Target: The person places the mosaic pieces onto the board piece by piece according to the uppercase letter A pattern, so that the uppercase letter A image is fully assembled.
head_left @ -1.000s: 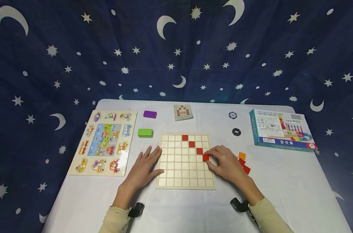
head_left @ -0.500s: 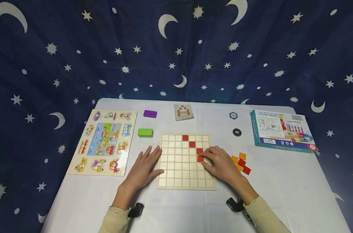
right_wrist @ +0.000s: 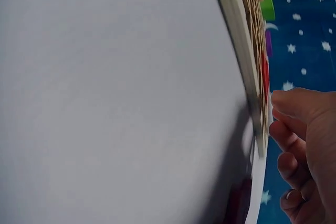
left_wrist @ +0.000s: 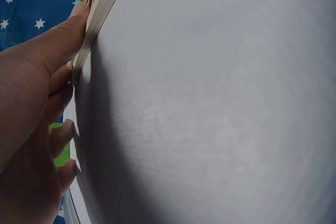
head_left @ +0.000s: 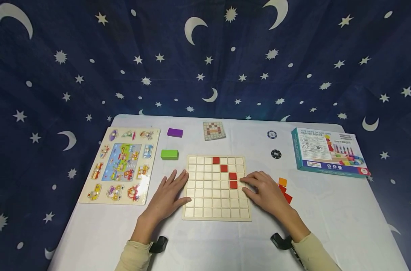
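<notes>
Head view high, wrist views table-level, sharing grid board (head_left: 216,187)

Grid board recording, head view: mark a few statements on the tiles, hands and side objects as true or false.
1. Four red tiles sit in the grid board. True.
2. The left hand lies flat against the board's left edge. True.
3. The right hand holds a green block. False: it holds nothing; the green block lies apart, left of the board.
4. The purple block sits inside the board. False: it lies on the table beyond the green block.
5. Loose orange and red tiles lie right of the right hand. True.
</notes>
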